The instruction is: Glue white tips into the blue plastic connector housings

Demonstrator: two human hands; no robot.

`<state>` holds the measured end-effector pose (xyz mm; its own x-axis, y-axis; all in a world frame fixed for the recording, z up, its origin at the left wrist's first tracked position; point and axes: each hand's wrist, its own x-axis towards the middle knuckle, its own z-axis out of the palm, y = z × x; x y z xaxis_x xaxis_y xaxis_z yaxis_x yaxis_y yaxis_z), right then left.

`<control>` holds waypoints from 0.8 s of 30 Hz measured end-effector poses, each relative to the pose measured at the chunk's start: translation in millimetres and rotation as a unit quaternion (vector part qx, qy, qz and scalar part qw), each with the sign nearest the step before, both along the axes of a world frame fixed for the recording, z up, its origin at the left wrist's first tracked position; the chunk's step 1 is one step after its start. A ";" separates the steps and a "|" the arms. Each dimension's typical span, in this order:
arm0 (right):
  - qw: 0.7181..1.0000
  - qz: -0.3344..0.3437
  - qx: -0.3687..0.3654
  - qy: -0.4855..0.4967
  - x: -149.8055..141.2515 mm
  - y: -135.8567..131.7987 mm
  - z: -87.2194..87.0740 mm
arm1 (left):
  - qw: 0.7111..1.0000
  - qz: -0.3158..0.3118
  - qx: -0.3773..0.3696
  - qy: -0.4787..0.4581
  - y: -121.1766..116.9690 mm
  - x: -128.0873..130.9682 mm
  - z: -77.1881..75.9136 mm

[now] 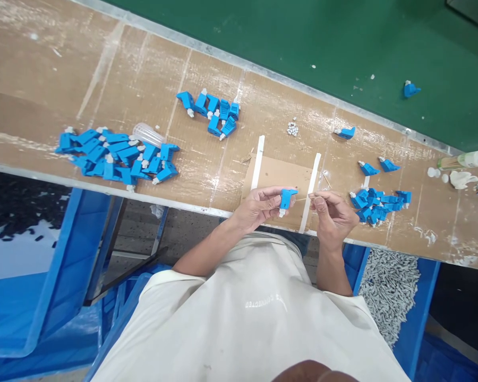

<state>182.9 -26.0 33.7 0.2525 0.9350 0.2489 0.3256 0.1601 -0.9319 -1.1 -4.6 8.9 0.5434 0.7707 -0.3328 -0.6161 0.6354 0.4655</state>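
Note:
Between the thumb and fingers of my left hand is a blue plastic part with a white tip pointing down toward me. My right hand pinches a thin toothpick-like wooden stick, whose far end points at the right side of the blue part. Whether the stick touches the part is too small to tell. Both hands are above a cardboard sheet taped down with white strips. Close to my right hand lies a cluster of similar blue parts, and another thin stick rests beyond it.
A large pile of blue parts lies at left with a clear plastic cup; a smaller group is farther back. Tiny white pieces sit beyond the sheet. A stick container stands right. Blue bins are below the table.

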 end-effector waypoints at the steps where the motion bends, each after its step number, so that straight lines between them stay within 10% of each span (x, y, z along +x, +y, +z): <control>1: 1.000 0.011 -0.008 -0.010 0.5 0.9 -3.6 | 1.000 0.006 -0.002 0.001 0.7 -1.2 0.0; 10: 0.988 0.060 -0.043 -0.138 14.2 24.6 -9.5 | 0.998 0.063 -0.002 0.027 1.3 -21.5 -16.7; 24: 0.909 0.179 -0.001 -0.376 18.1 214.2 -34.2 | 0.997 0.072 -0.006 -0.015 -1.4 -19.3 -24.3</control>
